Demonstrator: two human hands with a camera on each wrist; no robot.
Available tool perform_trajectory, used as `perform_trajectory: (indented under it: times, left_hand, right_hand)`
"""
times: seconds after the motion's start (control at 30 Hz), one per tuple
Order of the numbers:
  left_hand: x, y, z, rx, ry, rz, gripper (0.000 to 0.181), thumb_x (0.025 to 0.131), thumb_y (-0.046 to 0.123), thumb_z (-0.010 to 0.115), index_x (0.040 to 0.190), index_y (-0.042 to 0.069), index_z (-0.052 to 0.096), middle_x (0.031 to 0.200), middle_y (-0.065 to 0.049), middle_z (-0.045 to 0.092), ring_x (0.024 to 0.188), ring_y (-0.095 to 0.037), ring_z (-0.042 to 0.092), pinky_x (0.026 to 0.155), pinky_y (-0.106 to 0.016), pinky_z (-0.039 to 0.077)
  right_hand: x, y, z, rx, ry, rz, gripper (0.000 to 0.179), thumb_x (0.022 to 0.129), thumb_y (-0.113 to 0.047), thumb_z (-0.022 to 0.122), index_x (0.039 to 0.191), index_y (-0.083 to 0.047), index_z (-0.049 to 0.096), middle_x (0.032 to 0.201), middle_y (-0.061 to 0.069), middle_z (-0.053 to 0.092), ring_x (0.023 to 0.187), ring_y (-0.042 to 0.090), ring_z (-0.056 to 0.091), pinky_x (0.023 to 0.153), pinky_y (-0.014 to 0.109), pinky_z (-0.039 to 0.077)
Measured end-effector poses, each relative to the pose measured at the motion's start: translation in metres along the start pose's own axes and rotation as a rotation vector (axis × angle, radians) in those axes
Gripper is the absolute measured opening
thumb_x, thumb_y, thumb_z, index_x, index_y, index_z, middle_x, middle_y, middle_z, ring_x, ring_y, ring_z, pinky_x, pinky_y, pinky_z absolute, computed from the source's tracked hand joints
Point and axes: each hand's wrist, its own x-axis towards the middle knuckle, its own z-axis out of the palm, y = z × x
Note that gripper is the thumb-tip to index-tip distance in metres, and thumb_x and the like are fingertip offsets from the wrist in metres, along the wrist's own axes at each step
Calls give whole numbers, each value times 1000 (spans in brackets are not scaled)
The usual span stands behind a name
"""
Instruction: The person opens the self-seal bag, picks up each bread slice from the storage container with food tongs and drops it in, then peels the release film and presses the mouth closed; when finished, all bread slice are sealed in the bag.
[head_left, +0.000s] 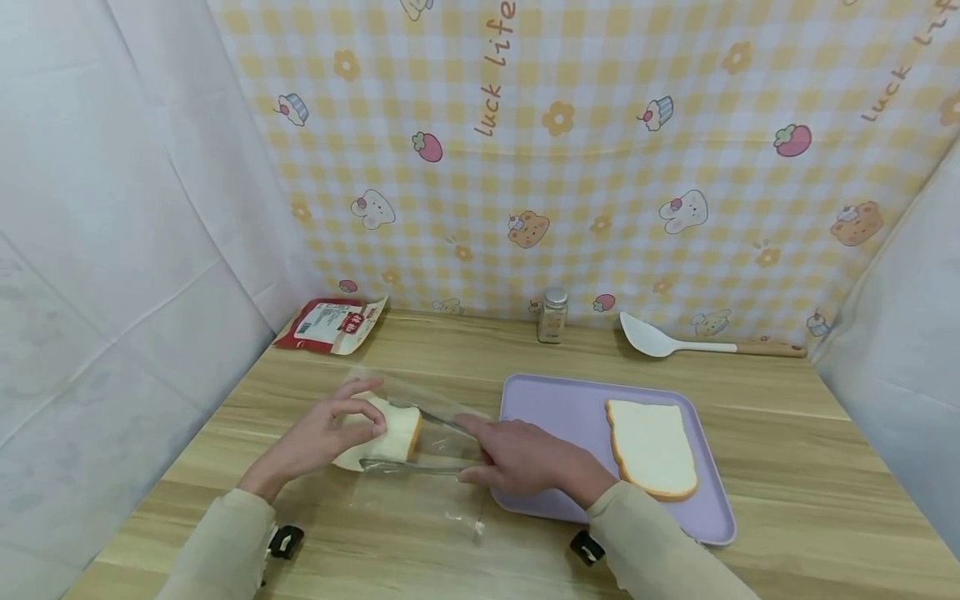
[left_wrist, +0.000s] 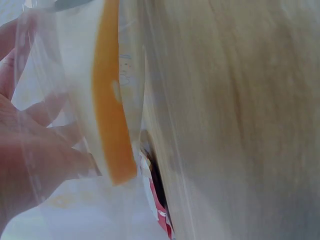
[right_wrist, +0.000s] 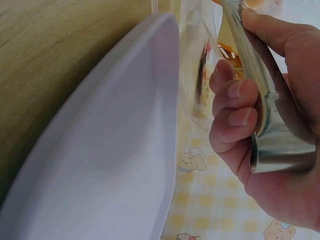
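Note:
My right hand (head_left: 525,457) grips the bent end of metal tongs (right_wrist: 255,65), thumb on one side and fingers curled round the other. The two arms of the tongs reach left to either side of a thick bread slice (head_left: 401,423), its orange-brown crust (left_wrist: 111,100) facing right. Clear film of a plastic bag (head_left: 420,500) spreads around the tongs and part of the bread. At the bread's left, my left hand (head_left: 326,437) pinches the film, thumb and index finger meeting over the slice. Film partly veils this hand in the left wrist view.
A lilac tray (head_left: 555,408) beside my right hand holds another bread slice (head_left: 652,448). Along the back lie a red and white packet (head_left: 330,325), a small shaker jar (head_left: 552,317) and a white spoon (head_left: 652,337) with a wooden handle. A patterned cloth (head_left: 555,167) hangs behind.

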Motion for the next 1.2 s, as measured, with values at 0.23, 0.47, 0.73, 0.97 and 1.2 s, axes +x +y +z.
perform_trajectory:
  times: [0.23, 0.47, 0.73, 0.97, 1.2]
  left_hand:
    - [1, 0, 1, -2, 13, -10, 7, 101, 22, 73, 95, 20, 77, 163, -21, 43, 157, -54, 19, 113, -81, 31]
    - [2, 0, 2, 2, 26, -36, 7, 100, 24, 74, 95, 20, 76, 162, -19, 46, 159, -54, 16, 116, -83, 16]
    - [3, -1, -1, 3, 25, -61, 10, 102, 26, 71, 97, 19, 76, 163, -18, 45, 159, -52, 17, 117, -82, 18]
    - [3, -3, -2, 11, 39, -83, 10, 102, 26, 70, 100, 19, 76, 164, -18, 44, 155, -50, 30, 112, -79, 33]
    - [4, -9, -3, 4, 52, -109, 11, 102, 26, 71, 101, 15, 76, 164, -21, 44, 154, -50, 31, 110, -80, 35]
  right_hand:
    - [4, 0, 0, 29, -23, 8, 72, 106, -43, 64, 164, -14, 32, 73, -13, 57, 61, 1, 54, 65, 24, 48]
    - [8, 1, 0, 31, -44, 19, 73, 106, -45, 62, 164, -15, 31, 76, -13, 59, 62, 1, 55, 66, 24, 48]
    - [13, 1, -3, 12, -67, 34, 72, 106, -44, 63, 165, -16, 31, 75, -13, 59, 62, 2, 54, 65, 25, 48]
    - [23, -1, -11, -20, -91, 22, 72, 105, -44, 64, 163, -17, 31, 76, -10, 59, 63, 5, 54, 63, 26, 47]
    - [35, -2, -14, 0, -140, 55, 74, 106, -45, 64, 165, -19, 29, 79, -9, 62, 65, 6, 57, 64, 26, 49]
